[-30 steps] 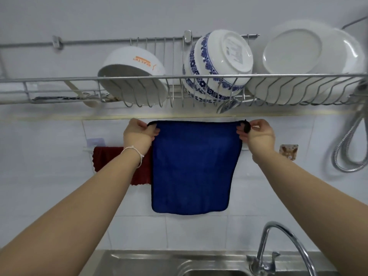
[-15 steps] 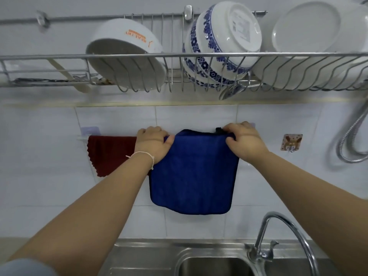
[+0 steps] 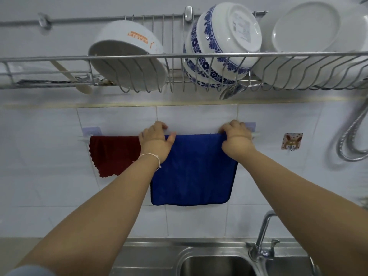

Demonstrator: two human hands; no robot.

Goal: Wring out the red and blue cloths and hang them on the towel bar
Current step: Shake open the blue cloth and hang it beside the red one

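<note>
The blue cloth [image 3: 194,170] hangs folded over the towel bar [image 3: 83,138] on the tiled wall, its front flap reaching down toward the sink. My left hand [image 3: 155,141] grips its top left corner at the bar, fingers curled over behind it. At the top right corner my right hand [image 3: 236,137] holds the cloth the same way. The red cloth [image 3: 113,155] is draped over the bar just left of my left hand, partly covered by my forearm. The bar itself is mostly hidden by both cloths.
A wire dish rack [image 3: 179,56] with white and blue-patterned bowls and plates juts out above the bar. A steel sink [image 3: 219,261] and tap [image 3: 262,236] lie below. A wall hook [image 3: 291,141] and a metal hose [image 3: 350,140] are at the right.
The blue cloth was held spread above the bar; both hands have lowered it over the bar, and it now hangs shorter, folded across it.
</note>
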